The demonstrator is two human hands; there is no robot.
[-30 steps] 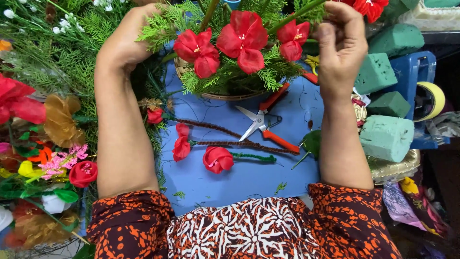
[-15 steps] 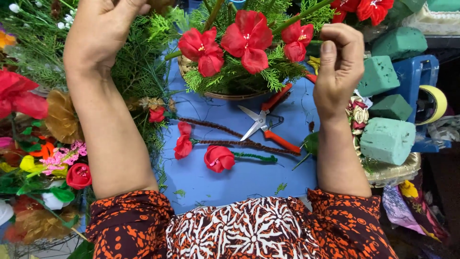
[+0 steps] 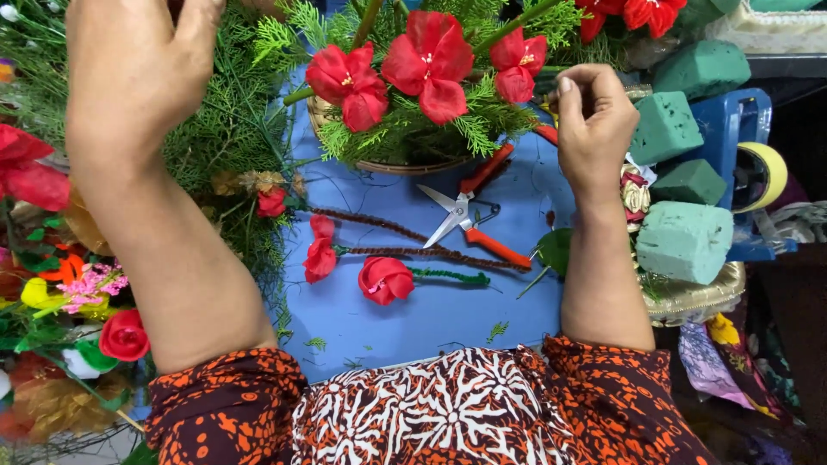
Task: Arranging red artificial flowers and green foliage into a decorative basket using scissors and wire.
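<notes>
Blue counter (image 3: 413, 319) carries loose stems while my left hand (image 3: 129, 77) and right hand (image 3: 594, 129), fingers curled on nothing I can see, flank the part-filled basket (image 3: 405, 164).

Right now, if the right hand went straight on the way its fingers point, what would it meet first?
The right hand has curled fingers aimed up and left, so it would probably meet the green fern sprigs beside the red flower first, though depth is unclear.

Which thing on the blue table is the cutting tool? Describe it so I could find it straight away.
Start at the blue tabletop, just below the basket of red flowers. The scissors lie open there, between the person's forearms. Unlike the wire-stemmed red flowers nearby, they have bright metal blades and orange-red handles.
</notes>
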